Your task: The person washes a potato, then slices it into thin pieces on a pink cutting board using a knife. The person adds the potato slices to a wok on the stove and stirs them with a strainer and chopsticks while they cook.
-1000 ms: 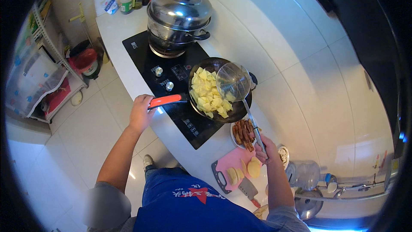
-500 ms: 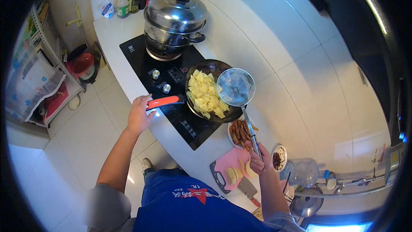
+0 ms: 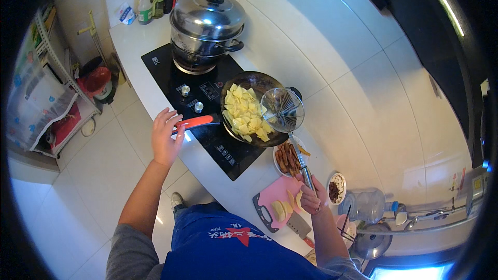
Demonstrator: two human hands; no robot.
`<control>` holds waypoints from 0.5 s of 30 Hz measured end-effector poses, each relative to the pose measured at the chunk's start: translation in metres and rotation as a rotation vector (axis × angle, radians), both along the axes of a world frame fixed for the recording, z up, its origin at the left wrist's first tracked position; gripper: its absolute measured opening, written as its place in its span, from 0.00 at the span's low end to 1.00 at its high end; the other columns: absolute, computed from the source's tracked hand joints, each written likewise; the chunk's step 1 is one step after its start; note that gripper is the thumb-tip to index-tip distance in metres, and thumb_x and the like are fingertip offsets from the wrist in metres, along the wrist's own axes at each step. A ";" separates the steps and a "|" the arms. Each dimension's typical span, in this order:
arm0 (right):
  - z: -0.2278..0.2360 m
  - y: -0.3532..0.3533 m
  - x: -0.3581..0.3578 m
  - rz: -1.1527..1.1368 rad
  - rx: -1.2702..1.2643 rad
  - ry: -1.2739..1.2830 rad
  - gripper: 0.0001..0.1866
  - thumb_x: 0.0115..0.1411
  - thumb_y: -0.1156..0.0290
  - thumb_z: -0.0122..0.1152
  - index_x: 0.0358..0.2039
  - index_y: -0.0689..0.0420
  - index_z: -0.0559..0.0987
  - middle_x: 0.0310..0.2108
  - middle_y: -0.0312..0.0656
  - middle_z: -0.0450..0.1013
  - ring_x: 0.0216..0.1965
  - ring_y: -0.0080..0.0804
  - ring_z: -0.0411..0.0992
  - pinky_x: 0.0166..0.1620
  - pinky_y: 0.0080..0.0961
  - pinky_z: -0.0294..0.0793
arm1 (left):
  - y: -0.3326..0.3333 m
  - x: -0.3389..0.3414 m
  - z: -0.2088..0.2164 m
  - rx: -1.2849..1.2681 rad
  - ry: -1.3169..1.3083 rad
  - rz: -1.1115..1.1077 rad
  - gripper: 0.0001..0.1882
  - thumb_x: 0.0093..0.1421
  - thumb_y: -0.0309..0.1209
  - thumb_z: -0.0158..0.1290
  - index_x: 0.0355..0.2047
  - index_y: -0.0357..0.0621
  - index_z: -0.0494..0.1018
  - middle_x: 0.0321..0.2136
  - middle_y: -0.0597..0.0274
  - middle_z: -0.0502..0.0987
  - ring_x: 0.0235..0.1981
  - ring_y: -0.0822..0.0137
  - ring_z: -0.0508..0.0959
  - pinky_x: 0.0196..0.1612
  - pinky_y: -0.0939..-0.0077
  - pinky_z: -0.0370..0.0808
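Note:
My left hand is at the end of the wok's red and black handle. Its fingers have come apart and lie loosely about the handle's tip, not wrapped round it. In the wok, on the nearer burner, lies a heap of pale yellow potato slices. My right hand is closed round the metal handle of a round wire skimmer. The skimmer's mesh bowl hangs over the wok's right side, above the edge of the slices, and looks empty.
A lidded steamer pot stands on the far burner of the black cooktop. Nearer are a plate of browned meat strips, a pink cutting board with potato pieces, a cleaver and a bowl. Bottles crowd the far corner.
My left hand has loosened from the wok handle, its fingers lifting and spreading. The skimmer's bowl has tilted and shifted slightly left and nearer. The slices stay in the wok.

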State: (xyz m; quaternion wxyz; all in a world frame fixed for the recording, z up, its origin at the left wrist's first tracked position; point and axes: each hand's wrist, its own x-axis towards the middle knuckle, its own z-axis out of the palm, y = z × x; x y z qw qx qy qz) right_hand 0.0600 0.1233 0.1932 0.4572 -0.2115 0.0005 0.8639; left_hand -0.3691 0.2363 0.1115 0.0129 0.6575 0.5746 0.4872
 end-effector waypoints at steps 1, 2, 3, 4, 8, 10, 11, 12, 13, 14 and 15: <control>-0.001 -0.001 0.000 0.007 0.010 -0.005 0.27 0.68 0.53 0.28 0.56 0.64 0.57 0.14 0.36 0.59 0.06 0.21 0.58 0.08 0.15 0.61 | -0.001 0.004 0.006 0.019 -0.016 -0.017 0.16 0.45 0.21 0.58 0.37 0.42 0.73 0.43 0.53 0.73 0.50 0.49 0.70 0.52 0.60 0.68; -0.003 -0.003 0.001 0.013 0.020 -0.009 0.27 0.68 0.54 0.28 0.56 0.64 0.58 0.14 0.35 0.59 0.06 0.21 0.58 0.08 0.16 0.61 | -0.001 0.009 0.011 0.038 -0.032 -0.034 0.15 0.45 0.21 0.57 0.36 0.42 0.74 0.41 0.54 0.74 0.49 0.49 0.71 0.52 0.59 0.67; -0.004 -0.004 0.002 0.018 0.031 -0.015 0.27 0.68 0.54 0.28 0.56 0.64 0.58 0.14 0.35 0.59 0.06 0.21 0.58 0.08 0.16 0.61 | -0.001 0.014 0.012 0.041 -0.056 -0.058 0.14 0.45 0.21 0.57 0.36 0.42 0.74 0.41 0.54 0.74 0.49 0.50 0.71 0.52 0.59 0.67; -0.004 -0.005 0.002 0.017 0.023 -0.059 0.26 0.68 0.54 0.29 0.56 0.63 0.59 0.14 0.35 0.59 0.06 0.21 0.58 0.08 0.16 0.61 | 0.000 0.019 0.012 0.044 -0.079 -0.082 0.14 0.45 0.22 0.57 0.35 0.42 0.74 0.40 0.54 0.75 0.48 0.50 0.71 0.51 0.60 0.67; 0.006 -0.010 -0.008 0.036 0.003 -0.544 0.25 0.67 0.55 0.33 0.54 0.62 0.62 0.13 0.34 0.59 0.05 0.20 0.56 0.07 0.17 0.57 | -0.003 0.038 0.018 0.046 -0.095 -0.180 0.13 0.46 0.23 0.57 0.35 0.43 0.74 0.40 0.55 0.75 0.47 0.52 0.72 0.50 0.60 0.68; 0.013 -0.011 -0.017 0.062 -0.010 -0.826 0.24 0.67 0.56 0.35 0.52 0.62 0.64 0.12 0.34 0.60 0.05 0.20 0.56 0.07 0.17 0.56 | -0.006 0.046 0.019 0.026 -0.098 -0.207 0.12 0.46 0.24 0.57 0.34 0.43 0.74 0.39 0.55 0.75 0.46 0.52 0.72 0.49 0.61 0.69; 0.017 -0.012 -0.023 0.077 -0.020 -0.908 0.23 0.67 0.56 0.37 0.51 0.62 0.65 0.13 0.34 0.60 0.05 0.20 0.55 0.07 0.18 0.55 | -0.008 0.049 0.019 0.003 -0.098 -0.223 0.12 0.47 0.24 0.57 0.34 0.42 0.74 0.39 0.55 0.75 0.45 0.52 0.72 0.48 0.61 0.69; 0.018 -0.013 -0.025 0.093 -0.030 -0.990 0.22 0.66 0.56 0.38 0.51 0.62 0.66 0.13 0.34 0.61 0.05 0.20 0.55 0.07 0.18 0.54 | -0.011 0.051 0.020 -0.020 -0.096 -0.237 0.12 0.47 0.25 0.57 0.34 0.42 0.74 0.39 0.55 0.75 0.45 0.51 0.71 0.48 0.62 0.69; 0.017 -0.016 -0.025 0.098 -0.002 -1.024 0.22 0.66 0.57 0.38 0.50 0.62 0.67 0.12 0.34 0.61 0.05 0.20 0.55 0.07 0.18 0.54 | -0.011 0.055 0.018 -0.030 -0.105 -0.255 0.11 0.47 0.24 0.57 0.33 0.41 0.75 0.39 0.55 0.75 0.44 0.51 0.72 0.48 0.63 0.69; 0.015 -0.021 -0.024 0.103 0.027 -1.056 0.21 0.66 0.57 0.39 0.49 0.61 0.67 0.12 0.35 0.61 0.04 0.20 0.55 0.07 0.18 0.55 | -0.013 0.057 0.015 -0.040 -0.110 -0.262 0.11 0.47 0.24 0.57 0.33 0.41 0.75 0.39 0.55 0.75 0.44 0.52 0.72 0.48 0.63 0.69; 0.013 -0.025 -0.023 0.108 0.056 -1.089 0.21 0.66 0.58 0.39 0.49 0.61 0.67 0.12 0.35 0.61 0.04 0.20 0.55 0.07 0.18 0.55 | -0.015 0.059 0.012 -0.049 -0.115 -0.269 0.10 0.47 0.24 0.57 0.33 0.41 0.75 0.39 0.55 0.75 0.44 0.52 0.72 0.48 0.64 0.69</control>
